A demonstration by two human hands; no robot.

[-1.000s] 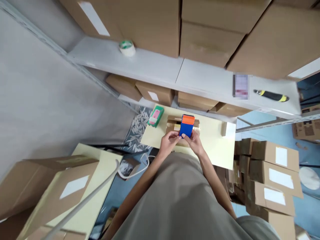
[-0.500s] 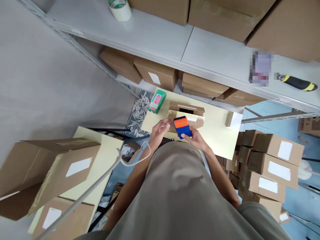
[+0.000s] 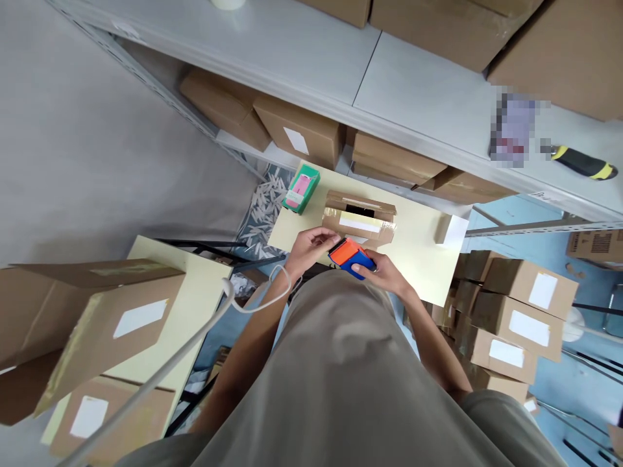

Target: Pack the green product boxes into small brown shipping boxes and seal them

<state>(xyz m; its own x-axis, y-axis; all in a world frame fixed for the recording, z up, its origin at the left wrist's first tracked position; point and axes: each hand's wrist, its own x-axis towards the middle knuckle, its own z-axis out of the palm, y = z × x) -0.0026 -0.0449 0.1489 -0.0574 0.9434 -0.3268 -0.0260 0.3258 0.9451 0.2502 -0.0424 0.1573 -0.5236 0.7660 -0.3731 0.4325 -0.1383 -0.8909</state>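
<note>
My right hand (image 3: 388, 271) grips the lower right side of a blue-and-orange block (image 3: 357, 261) in front of my body. Its thumb lies across the blue face, and a dark strip edges the orange end. My left hand (image 3: 313, 249) has thumb and fingertips drawn together at that dark edge, where they appear to pinch it; any thin piece between them is too small to make out. Just beyond my hands, an open small cardboard box (image 3: 335, 219) rests on the pale yellow table (image 3: 418, 259), flaps up, with something black inside.
A green box with a pink picture (image 3: 301, 189) lies at the table's left; a white box (image 3: 452, 230) stands at its right. Above is a grey shelf (image 3: 311, 58) with a black-and-yellow cutter (image 3: 583, 162). Stacked cartons (image 3: 520, 318) flank the right, a large open carton (image 3: 121, 324) the left.
My left hand has moved right to the dark edge of the blue-and-orange block, its fingers closing there. My right hand has tilted the block leftward and brought it slightly nearer my body.
</note>
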